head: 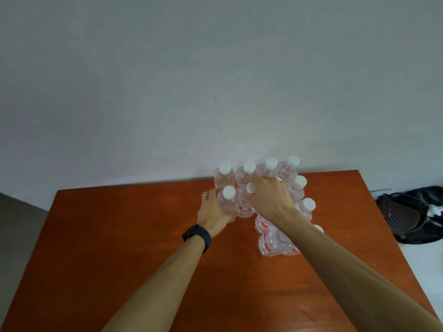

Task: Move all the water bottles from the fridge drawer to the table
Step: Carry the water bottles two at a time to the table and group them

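Closely, the fingers (pixel 206 195) of my left hand (pixel 214 213) are wrapped round the body of one water bottle (pixel 227 202), clamped on its left side, with the white cap showing just above my knuckles. That bottle stands upright at the front left corner of the group. A thin ring (pixel 203 195) sits on one of these fingers, and a black watch (pixel 197 236) circles the wrist.

My right hand (pixel 272 200) reaches in from the right, its fingers (pixel 262 182) curved down over the bottle tops in the middle of the group. The thumb lies beside the cap of the neighbouring bottle (pixel 249 202), which touches the one in my left hand. I cannot tell whether these fingers are clamped on anything or only resting there.

Around both hands stands the cluster of bottles (pixel 293 168), all clear, with white caps and red labels, and upright as far as they show. Four line the far edge by the wall, more run down the right side, and others stand under my right forearm.

All of them stand on a reddish-brown wooden surface (pixel 119 248), pushed against a pale grey wall (pixel 215 80). Off the surface to the right lies a black object (pixel 412 212) with a ribbed panel.
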A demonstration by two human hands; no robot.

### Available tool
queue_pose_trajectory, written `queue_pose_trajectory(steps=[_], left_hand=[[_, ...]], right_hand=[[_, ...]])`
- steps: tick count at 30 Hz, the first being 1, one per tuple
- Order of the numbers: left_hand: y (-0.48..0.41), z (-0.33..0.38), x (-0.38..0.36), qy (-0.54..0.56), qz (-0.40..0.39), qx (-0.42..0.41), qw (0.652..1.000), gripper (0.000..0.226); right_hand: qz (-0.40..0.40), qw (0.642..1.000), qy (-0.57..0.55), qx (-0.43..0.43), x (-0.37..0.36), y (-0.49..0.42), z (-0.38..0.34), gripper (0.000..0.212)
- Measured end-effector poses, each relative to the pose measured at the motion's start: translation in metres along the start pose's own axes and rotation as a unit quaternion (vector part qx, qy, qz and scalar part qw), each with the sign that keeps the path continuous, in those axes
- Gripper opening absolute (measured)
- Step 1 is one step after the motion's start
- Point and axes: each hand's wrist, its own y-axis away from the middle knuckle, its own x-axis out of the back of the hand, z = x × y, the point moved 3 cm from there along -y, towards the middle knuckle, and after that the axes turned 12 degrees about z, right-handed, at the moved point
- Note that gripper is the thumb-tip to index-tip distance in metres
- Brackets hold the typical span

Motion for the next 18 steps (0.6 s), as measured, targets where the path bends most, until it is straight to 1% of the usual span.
queue_pose_trajectory(steps=[4, 10, 12, 15, 18], left_hand=[[-0.0027, 0.0029, 0.0003, -0.003, 0.008, -0.01, 1.0, 0.084], [0.001, 0.0062, -0.0037, -0.018, 0.025, -0.016, 0.999, 0.085], [0.0023, 0.0062, -0.0045, -0.004, 0.039, -0.007, 0.999, 0.087], [0.0026, 0.0066, -0.0045, 0.028, 0.055, 0.007, 0.998, 0.094], [0.0026, 0.0084, -0.0049, 0.008, 0.047, 0.006, 0.999, 0.101]], right_hand=[[0.005, 1.0, -0.013, -0.015, 0.0002, 0.0022, 0.0016, 0.033], [-0.006, 1.0, 0.006, -0.008, 0.004, -0.0036, -0.0015, 0.013], [-0.011, 1.0, 0.021, -0.003, 0.0046, -0.0055, -0.0017, 0.014], [-0.004, 1.0, 0.01, 0.001, 0.0039, -0.004, -0.002, 0.017], [0.003, 1.0, -0.001, 0.0, 0.0028, -0.0011, -0.001, 0.02]])
